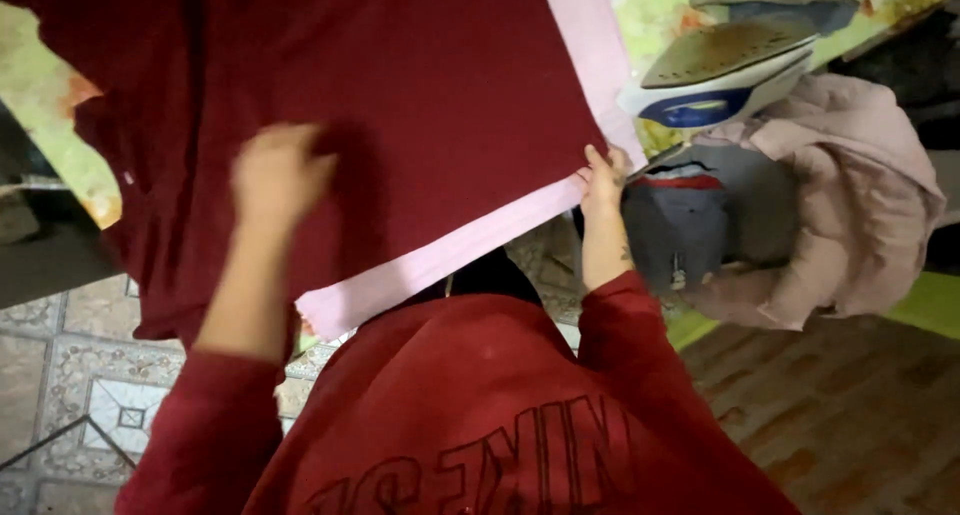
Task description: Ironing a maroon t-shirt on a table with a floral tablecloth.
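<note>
Seen from above, a person in a red sweatshirt stands at a pink padded ironing board, on which a dark red, soft cotton garment lies spread flat, covering most of the board and spilling over its far left edge. The left hand is blurred and rests on the garment near the board's near edge; whether its grip is released or clenched cannot be told. The right hand pinches the cloth at the board's near right corner, its grip grasping the garment's edge. The cloth looks light, limp and easily creased, so it is best taken by hems or corners and drawn taut. Beyond the right edge stands a white and blue iron, soleplate up, beside a heap of pale pink and grey clothes.
</note>
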